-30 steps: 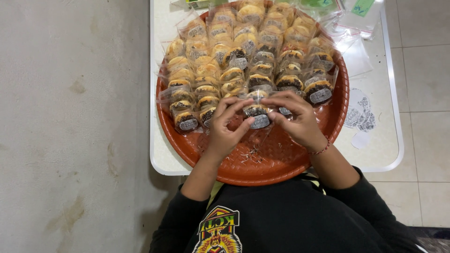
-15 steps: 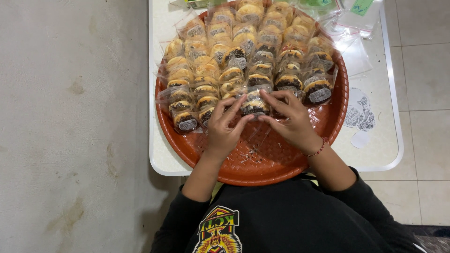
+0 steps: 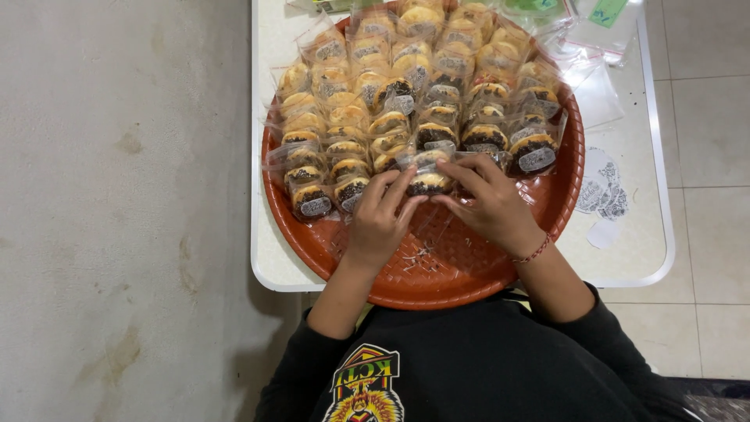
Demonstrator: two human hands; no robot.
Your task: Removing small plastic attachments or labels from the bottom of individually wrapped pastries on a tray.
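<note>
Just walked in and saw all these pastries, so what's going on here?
A person in a black top has both hands on one clear-wrapped round pastry at the near end of the rows. The left hand and right hand pinch it between their fingers over a large orange tray. The tray sits on a small white table, its far half packed with wrapped pastries, the near part bare but for crumbs.

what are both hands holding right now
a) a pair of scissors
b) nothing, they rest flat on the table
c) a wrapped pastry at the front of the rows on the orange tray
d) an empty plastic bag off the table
c: the left hand and the right hand both pinch one clear-wrapped pastry at the near edge of the rows on the round orange tray.
</note>
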